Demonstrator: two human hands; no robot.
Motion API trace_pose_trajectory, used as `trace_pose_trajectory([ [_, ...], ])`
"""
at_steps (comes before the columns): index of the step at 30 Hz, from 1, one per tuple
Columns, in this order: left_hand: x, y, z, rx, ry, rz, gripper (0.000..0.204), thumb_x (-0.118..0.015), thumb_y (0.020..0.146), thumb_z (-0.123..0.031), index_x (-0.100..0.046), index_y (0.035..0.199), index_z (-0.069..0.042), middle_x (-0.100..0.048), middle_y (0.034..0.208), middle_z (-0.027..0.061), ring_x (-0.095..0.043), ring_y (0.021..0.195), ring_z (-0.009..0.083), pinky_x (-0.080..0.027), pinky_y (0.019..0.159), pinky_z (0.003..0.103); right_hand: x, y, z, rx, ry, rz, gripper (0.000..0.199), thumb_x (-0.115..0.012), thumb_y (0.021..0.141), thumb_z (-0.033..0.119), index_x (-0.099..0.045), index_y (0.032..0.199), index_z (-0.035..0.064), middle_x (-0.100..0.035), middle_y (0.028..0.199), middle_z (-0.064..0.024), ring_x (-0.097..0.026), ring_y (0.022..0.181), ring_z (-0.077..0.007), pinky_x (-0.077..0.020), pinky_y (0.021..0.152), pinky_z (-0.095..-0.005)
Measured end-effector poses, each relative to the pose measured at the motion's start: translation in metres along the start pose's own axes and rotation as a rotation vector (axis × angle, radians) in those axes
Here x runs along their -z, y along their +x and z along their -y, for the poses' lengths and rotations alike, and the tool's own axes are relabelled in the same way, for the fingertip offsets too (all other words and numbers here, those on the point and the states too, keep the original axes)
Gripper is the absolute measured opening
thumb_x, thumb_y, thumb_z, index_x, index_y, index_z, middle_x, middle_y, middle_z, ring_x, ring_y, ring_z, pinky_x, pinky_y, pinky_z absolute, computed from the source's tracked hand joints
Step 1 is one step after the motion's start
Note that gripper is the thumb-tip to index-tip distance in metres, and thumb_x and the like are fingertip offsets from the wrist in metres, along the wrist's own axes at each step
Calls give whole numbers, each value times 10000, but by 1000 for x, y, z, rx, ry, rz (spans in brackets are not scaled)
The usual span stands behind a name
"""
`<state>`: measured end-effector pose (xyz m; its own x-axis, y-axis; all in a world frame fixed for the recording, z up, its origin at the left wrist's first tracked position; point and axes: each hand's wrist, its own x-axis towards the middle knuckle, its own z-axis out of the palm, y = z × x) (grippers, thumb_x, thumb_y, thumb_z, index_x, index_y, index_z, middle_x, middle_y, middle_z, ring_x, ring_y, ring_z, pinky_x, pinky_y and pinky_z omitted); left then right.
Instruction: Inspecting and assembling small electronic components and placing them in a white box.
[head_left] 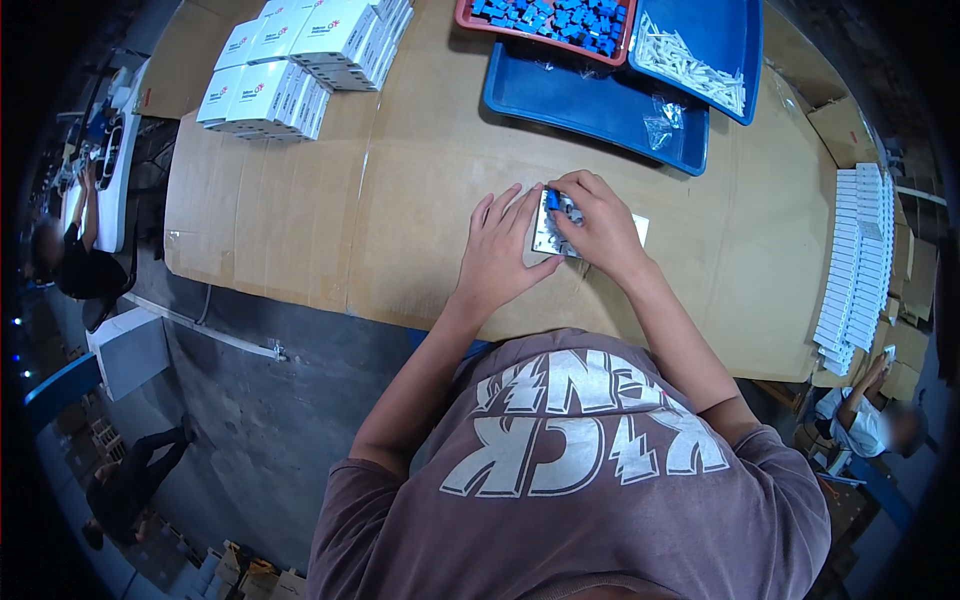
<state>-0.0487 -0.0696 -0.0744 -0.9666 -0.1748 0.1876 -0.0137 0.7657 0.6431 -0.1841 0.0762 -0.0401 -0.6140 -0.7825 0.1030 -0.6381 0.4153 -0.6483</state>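
A small flat piece with a white edge and a grey, metallic-looking middle (545,238) lies on the cardboard-covered table, partly hidden by my hands. At its far left corner is a small blue plastic part (553,200). My right hand (608,228) bends over the piece, its thumb and forefinger closed at the blue part. Along the left side rests my left hand (500,250), fingers stretched out and apart, thumb at the near edge. A white flat item (640,229) shows from under my right hand; whether it joins the piece I cannot tell.
Beyond my hands stand a red tray (628,50) of blue parts, a blue tray (748,105) of white sticks and a lower blue tray (590,112) with clear plastic bags. White boxes (258,95) are stacked far left. Rows of white boxes (850,270) line the right edge.
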Motion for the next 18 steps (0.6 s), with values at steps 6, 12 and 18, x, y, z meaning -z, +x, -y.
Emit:
trace_pose_trajectory([
  [6,0,0,0,12,-2,19,916,-825,782,-392,-448,1542,-45,-526,1535,111,-418,1465,305,-256,1238,540,-4,-2,14,-42,-44,-13,328,-725,853,111,-710,1172,35,-665,1119,-102,-639,1072,-323,-550,892,-436],
  [12,2,2,1,19,-9,14,921,-827,775,-375,-448,1541,-33,-534,1527,111,-418,1465,305,-257,1239,542,-5,0,15,-50,-78,-26,328,-724,846,105,-721,1169,46,-660,1104,-98,-636,1055,-319,-553,876,-435],
  [18,2,1,1,24,-7,30,928,-823,777,-368,-437,1550,-29,-545,1514,114,-419,1465,304,-249,1245,535,-7,0,18,-48,-118,-31,312,-720,850,101,-727,1156,41,-656,1080,-97,-638,1051,-312,-560,857,-432],
])
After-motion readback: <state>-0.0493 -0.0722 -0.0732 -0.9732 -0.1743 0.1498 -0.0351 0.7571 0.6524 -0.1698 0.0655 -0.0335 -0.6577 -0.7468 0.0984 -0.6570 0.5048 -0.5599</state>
